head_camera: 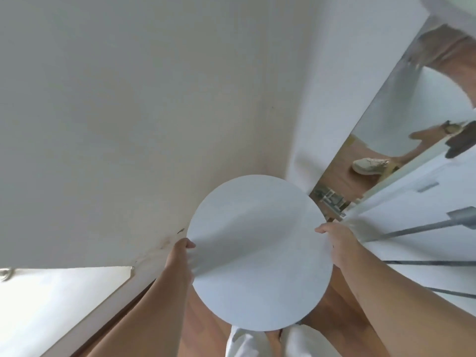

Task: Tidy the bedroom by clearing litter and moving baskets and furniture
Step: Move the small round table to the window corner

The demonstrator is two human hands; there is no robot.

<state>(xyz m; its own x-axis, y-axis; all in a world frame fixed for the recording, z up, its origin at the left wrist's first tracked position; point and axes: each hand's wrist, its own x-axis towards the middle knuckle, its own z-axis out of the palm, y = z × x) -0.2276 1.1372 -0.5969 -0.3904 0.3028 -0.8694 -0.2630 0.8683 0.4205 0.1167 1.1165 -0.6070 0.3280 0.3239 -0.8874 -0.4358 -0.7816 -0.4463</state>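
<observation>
A round white table [260,251] fills the lower middle of the head view, its flat top facing me. My left hand [180,253] grips its left rim, thumb on top. My right hand [337,243] grips the right rim in the same way. The table stands close to the corner where two white walls meet. Its legs are hidden under the top.
A tall mirror [386,140] leans at the right and reflects a shoe, my arm and the wooden floor. A white bed [51,305] sits at lower left. White furniture with grey metal rods [422,228] is at the right. Wooden floor [206,331] shows below the table.
</observation>
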